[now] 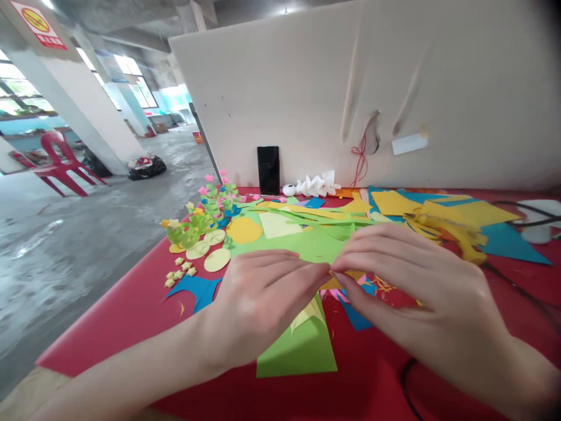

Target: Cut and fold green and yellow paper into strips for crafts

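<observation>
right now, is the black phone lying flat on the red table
No, the black phone stands upright at the back of the red table, in front of the pale board.

Grey, kinda scuffed floor [65, 275], red plastic chair [61, 168] off left — windows [144, 92] glaring bright, big pale panel [280, 88] up front.

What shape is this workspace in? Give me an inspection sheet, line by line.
Surface: red tabletop, paper spread across much of it.
Work pieces: small yellowish piece, mostly hidden; small stars; cream discs; green sheet.
Clutter: blue scraps, green strips, upright black phone.
Hands: left hand and right hand meet, pinching the small yellowish piece.
Cables: black cable lower right; red cord on the panel.
Surroundings: pale panel behind; red chair and black bag on grey floor.
</observation>
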Tool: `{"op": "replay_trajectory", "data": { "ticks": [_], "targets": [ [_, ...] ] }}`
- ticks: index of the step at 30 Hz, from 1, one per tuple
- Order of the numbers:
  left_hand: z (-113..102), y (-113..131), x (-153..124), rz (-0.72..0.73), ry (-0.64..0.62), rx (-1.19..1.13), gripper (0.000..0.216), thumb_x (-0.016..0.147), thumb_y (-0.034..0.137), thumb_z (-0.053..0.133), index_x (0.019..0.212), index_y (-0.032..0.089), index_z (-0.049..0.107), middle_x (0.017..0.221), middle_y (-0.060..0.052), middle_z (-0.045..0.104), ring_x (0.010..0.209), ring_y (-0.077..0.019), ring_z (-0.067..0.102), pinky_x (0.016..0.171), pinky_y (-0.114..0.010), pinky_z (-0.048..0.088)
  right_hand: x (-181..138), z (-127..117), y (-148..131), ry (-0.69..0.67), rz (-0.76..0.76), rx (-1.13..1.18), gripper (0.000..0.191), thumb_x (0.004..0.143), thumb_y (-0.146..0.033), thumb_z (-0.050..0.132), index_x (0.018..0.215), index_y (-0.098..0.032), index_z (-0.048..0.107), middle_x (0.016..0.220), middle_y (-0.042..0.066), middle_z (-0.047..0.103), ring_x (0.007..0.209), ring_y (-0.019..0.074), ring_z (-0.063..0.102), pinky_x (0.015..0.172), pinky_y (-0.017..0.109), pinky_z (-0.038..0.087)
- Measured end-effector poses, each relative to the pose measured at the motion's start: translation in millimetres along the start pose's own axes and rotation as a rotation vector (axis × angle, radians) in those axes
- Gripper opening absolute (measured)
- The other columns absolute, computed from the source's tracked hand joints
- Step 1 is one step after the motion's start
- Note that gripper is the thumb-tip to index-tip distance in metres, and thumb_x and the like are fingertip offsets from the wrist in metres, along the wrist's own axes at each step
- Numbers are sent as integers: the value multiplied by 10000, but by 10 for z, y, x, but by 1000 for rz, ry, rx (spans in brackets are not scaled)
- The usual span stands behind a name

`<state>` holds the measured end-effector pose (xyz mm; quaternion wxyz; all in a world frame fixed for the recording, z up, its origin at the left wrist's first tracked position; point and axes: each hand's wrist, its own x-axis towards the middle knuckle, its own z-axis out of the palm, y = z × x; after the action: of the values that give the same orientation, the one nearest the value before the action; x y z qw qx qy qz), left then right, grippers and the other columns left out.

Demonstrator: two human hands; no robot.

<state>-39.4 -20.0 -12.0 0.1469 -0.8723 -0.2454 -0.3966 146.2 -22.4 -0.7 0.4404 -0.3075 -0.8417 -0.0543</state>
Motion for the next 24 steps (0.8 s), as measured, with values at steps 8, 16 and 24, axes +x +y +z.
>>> {"op": "replay_trajectory", "data": {
  "ticks": [8,16,24],
  "targets": [
    [-45,71,13,2,-42,10,116,772,96,591,887,88,607,776,-30,706,696,-127,663,648,-206,520,-4,10,-6,62,32,-19,96,728,-101,592,714,-196,594,670,-18,637,656,135,572,637,295,488],
    [-48,-5,-11,-43,-18,61,120,766,77,590,878,111,616,767,-9,709,648,-106,659,551,-186,501,38,-55,145,82,96,-74,124,719,-93,600,701,-214,619,683,-2,650,691,178,604,627,310,507],
    [-66,11,44,-85,54,74,51,760,109,611,797,132,639,696,8,711,576,-98,651,521,-182,498,54,-184,498,140,151,-253,37,735,-152,636,730,-187,646,741,24,686,656,161,637,608,257,511]
  ]
}}
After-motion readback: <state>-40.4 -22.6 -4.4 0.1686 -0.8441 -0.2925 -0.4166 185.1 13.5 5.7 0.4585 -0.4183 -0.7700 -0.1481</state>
